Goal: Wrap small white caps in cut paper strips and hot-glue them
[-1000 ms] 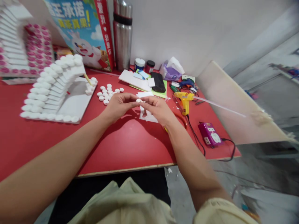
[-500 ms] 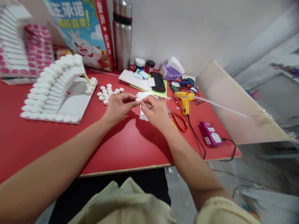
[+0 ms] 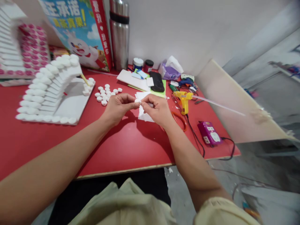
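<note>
Over the red table (image 3: 122, 143), my left hand (image 3: 117, 107) and my right hand (image 3: 156, 109) meet fingertip to fingertip, both pinched on one small white round piece (image 3: 137, 100). White paper scraps (image 3: 144, 116) lie under and just behind my right hand. Several more white round pieces (image 3: 105, 93) lie loose on the table a little beyond my left hand. To the left stands a white stepped model (image 3: 50, 90) edged with the same white pieces.
A yellow glue gun (image 3: 184, 99) with a long glue stick, orange scissors (image 3: 179, 118) and a purple power socket (image 3: 208, 132) with a black cable lie right of my hands. At the back stand a steel flask (image 3: 119, 34), a colourful box, small jars, a black case and foam sheets.
My right hand has closed in on the white piece held by the left, now covering more of the scissors. The view has shifted slightly left and down.
</note>
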